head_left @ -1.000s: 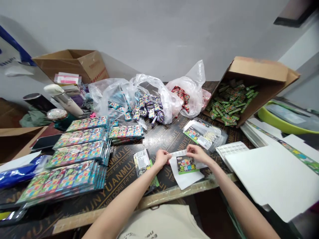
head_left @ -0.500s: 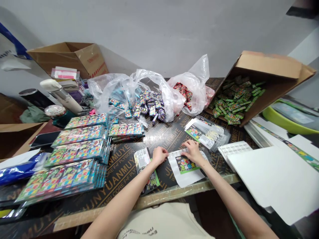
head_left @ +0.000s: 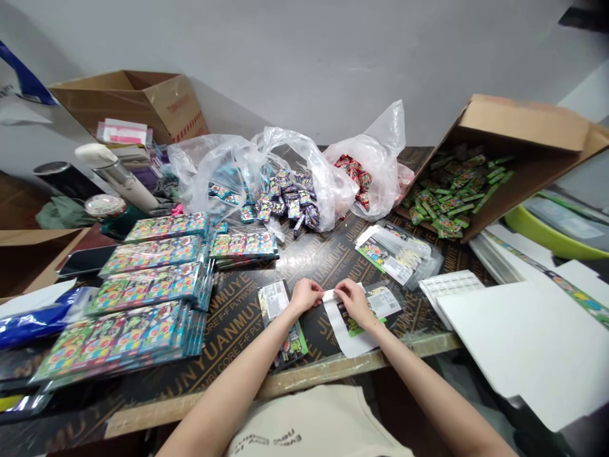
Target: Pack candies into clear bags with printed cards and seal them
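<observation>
A white sheet [head_left: 358, 346] lies near the table's front edge, with a narrow strip along its top and a green-and-black printed plastic pouch [head_left: 351, 327] on it. My left hand [head_left: 306, 296] is closed in a pinch at the sheet's upper left corner. Close beside it, my right hand [head_left: 354, 303] pinches the top edge and partly covers the pouch. Whether a small label is between the fingertips I cannot make out. Another printed pouch [head_left: 297, 339] lies under my left forearm. To the right, a pile of clear-fronted pouches [head_left: 399, 260] is spread out.
Stacks of filled colourful packs [head_left: 143, 289] stand on the left. Clear bags of purple candies [head_left: 290, 200] and red candies [head_left: 354, 174] sit behind. A tilted carton [head_left: 523, 124] holds green sticks [head_left: 447, 200]. White boards [head_left: 528, 343] and label sheets [head_left: 450, 285] lie at right.
My right hand has slid left along the sheet's top edge, closer to my left hand, and now covers more of the pouch. My left hand stays at the corner.
</observation>
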`<move>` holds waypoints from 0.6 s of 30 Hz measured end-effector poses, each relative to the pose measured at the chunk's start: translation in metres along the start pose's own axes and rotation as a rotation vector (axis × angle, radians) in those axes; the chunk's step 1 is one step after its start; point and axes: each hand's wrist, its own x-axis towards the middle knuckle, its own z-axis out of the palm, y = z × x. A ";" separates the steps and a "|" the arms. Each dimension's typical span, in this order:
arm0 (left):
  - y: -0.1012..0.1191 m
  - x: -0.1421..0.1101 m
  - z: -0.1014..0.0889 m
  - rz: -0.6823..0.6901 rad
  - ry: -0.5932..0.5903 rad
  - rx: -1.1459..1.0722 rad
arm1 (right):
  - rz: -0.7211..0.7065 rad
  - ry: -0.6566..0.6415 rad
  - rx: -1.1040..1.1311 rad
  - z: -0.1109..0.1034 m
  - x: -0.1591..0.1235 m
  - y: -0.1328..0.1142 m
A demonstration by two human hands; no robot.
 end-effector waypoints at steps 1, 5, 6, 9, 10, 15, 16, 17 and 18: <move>0.000 0.000 0.000 -0.001 -0.004 -0.002 | 0.020 0.023 0.017 0.000 0.000 -0.001; -0.001 0.000 -0.002 0.005 -0.020 -0.010 | 0.074 -0.007 0.132 0.010 0.003 -0.008; 0.000 0.000 -0.002 0.007 -0.024 -0.012 | 0.076 -0.029 0.149 0.014 0.003 -0.010; 0.004 -0.003 0.000 0.015 -0.021 -0.009 | 0.075 -0.023 0.156 0.024 0.000 -0.015; 0.006 -0.005 0.000 0.019 -0.012 0.000 | 0.080 -0.002 0.167 0.026 -0.002 -0.016; 0.014 -0.026 -0.025 0.083 0.176 0.115 | 0.135 0.068 0.235 0.028 -0.009 -0.014; 0.012 -0.033 -0.037 0.093 0.244 0.150 | 0.146 0.075 0.237 0.028 -0.009 -0.012; 0.008 -0.040 -0.051 0.095 0.311 0.188 | 0.149 0.081 0.224 0.028 -0.010 -0.011; 0.004 -0.046 -0.064 0.090 0.370 0.226 | 0.137 0.078 0.187 0.029 -0.011 -0.010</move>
